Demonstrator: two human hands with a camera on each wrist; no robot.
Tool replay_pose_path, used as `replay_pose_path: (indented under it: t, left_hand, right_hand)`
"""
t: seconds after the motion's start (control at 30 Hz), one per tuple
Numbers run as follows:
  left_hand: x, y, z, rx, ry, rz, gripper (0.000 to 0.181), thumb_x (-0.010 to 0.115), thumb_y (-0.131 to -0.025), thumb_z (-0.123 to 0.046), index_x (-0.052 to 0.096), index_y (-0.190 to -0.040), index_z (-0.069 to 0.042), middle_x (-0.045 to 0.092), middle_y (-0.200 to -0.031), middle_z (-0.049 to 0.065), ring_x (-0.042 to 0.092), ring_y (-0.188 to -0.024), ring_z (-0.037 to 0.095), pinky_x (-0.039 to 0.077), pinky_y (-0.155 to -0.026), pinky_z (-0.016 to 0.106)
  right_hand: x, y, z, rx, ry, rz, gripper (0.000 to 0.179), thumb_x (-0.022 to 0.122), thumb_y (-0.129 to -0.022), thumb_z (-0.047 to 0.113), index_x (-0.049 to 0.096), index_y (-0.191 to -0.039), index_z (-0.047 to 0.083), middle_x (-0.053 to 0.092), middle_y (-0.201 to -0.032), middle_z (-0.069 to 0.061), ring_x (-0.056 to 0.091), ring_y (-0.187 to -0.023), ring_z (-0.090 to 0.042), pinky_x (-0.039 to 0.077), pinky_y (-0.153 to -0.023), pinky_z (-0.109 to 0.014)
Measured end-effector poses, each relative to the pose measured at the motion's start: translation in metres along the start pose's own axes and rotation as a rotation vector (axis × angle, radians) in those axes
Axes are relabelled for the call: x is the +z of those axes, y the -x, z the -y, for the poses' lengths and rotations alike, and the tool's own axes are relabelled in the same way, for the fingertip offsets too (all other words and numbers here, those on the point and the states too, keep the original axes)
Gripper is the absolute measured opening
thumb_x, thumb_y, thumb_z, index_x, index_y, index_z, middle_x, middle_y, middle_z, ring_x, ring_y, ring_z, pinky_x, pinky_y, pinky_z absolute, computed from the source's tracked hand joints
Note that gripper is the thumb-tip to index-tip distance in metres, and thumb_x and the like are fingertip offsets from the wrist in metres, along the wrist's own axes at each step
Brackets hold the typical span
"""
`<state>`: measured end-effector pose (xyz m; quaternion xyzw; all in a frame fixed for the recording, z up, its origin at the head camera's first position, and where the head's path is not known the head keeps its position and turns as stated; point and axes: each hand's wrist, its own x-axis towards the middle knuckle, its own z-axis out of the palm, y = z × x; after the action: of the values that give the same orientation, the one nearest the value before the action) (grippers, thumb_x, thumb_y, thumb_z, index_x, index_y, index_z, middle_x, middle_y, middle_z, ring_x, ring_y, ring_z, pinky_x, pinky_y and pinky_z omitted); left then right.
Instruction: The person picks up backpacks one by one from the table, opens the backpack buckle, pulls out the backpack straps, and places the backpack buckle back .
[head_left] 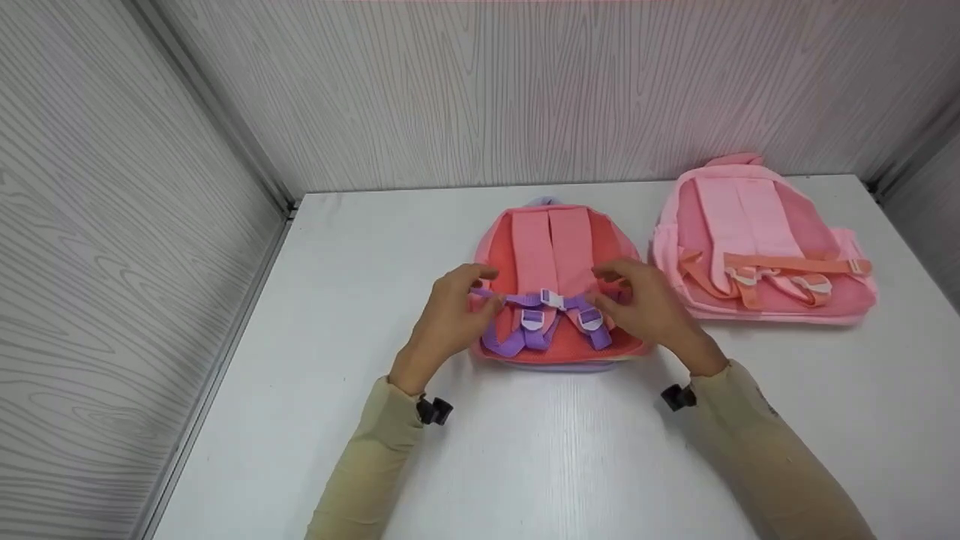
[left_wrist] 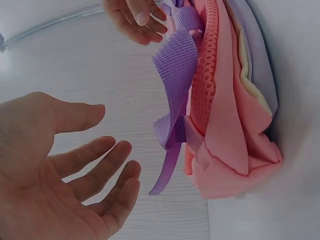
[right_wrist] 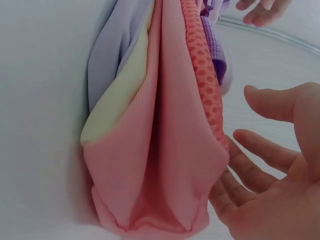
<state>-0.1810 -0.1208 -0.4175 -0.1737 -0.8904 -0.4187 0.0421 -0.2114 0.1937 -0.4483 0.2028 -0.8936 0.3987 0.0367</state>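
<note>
likely light, soft and floppy; best to grip bag (head_left: 568, 342) by its pink straps (head_left: 573, 251), not the buckle (head_left: 552, 299). holding nothing in relaxed left hand (head_left: 454, 309) or right hand (head_left: 643, 306).

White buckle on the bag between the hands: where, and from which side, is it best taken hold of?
Probably by its two ends, pinched from above, one hand per side. The buckle lies on top of the bag, with purple straps running out both ways; the left hand and right hand flank it.
</note>
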Motion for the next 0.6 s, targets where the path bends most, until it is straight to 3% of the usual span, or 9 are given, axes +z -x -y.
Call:
replay_pose_path:
  t: [0.33,0.6]
  left_hand:
    - [0.023,-0.022,-0.006,-0.018,-0.082,0.141,0.043,0.070,-0.104,-0.022,0.063,-0.142,-0.002,0.067,-0.140,0.015,0.059,-0.133,0.034,0.048,-0.114,0.048]
    - [0.035,-0.036,-0.009,-0.034,-0.168,0.215,0.045,0.074,-0.102,-0.023,0.064,-0.142,-0.005,0.065,-0.142,0.012,0.058,-0.129,0.029,0.048,-0.115,0.044]
  right_hand:
    - [0.018,-0.012,0.007,-0.052,0.030,0.088,0.040,0.082,-0.095,0.016,0.071,-0.130,0.000,0.072,-0.118,-0.016,0.064,-0.101,-0.033,0.057,-0.089,-0.050]
    - [0.029,-0.020,0.013,-0.076,0.078,0.137,0.034,0.083,-0.094,0.016,0.075,-0.123,0.000,0.071,-0.113,-0.016,0.065,-0.100,-0.032,0.057,-0.095,-0.048]
